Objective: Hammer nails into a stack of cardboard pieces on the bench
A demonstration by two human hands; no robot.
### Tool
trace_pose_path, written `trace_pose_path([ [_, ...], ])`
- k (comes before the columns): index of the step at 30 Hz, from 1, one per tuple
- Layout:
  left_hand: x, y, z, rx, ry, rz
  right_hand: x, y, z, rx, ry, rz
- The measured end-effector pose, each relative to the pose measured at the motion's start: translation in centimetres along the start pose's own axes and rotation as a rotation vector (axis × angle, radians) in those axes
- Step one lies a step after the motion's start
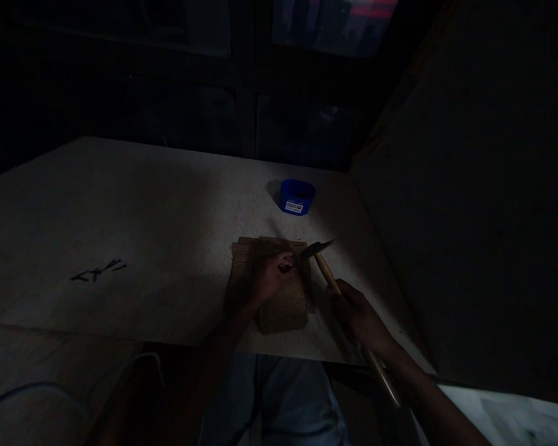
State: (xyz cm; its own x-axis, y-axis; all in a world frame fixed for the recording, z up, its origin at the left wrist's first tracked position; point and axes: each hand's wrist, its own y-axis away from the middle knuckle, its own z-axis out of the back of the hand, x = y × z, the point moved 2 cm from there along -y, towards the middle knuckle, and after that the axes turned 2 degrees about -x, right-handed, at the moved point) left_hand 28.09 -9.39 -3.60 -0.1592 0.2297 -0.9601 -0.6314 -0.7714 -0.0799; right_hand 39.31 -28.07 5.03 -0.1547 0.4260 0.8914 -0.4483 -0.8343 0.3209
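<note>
My right hand [353,313] is wrapped round the wooden handle of a hammer [326,272]. The hammer's dark head is raised at the upper end, close to the fingertips of my left hand [274,272]. Those left fingers are curled into a pinch over a stack of brown, cardboard-like pieces [283,319]. Whatever they pinch is too dark and small to name. The stack lies near the front edge of the pale table, its layers slightly out of line.
A blue plastic tub [297,197] with a white label stands behind the stack. Several thin dark pieces, perhaps nails [97,271], lie at the left of the table [167,204]. A dark panel [483,204] rises along the right side. A pale cable [37,385] runs at lower left.
</note>
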Motion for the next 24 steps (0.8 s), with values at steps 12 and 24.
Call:
trace_pose_path([
  [12,0.3,0.6,1.3,0.131,-0.02,-0.12,-2.0,0.3,-3.0,-0.094,-0.336,-0.005],
  [24,-2.6,2.6,7.7,-0.221,-0.088,-0.295,-2.3,0.9,-4.6,-0.16,-0.438,0.018],
])
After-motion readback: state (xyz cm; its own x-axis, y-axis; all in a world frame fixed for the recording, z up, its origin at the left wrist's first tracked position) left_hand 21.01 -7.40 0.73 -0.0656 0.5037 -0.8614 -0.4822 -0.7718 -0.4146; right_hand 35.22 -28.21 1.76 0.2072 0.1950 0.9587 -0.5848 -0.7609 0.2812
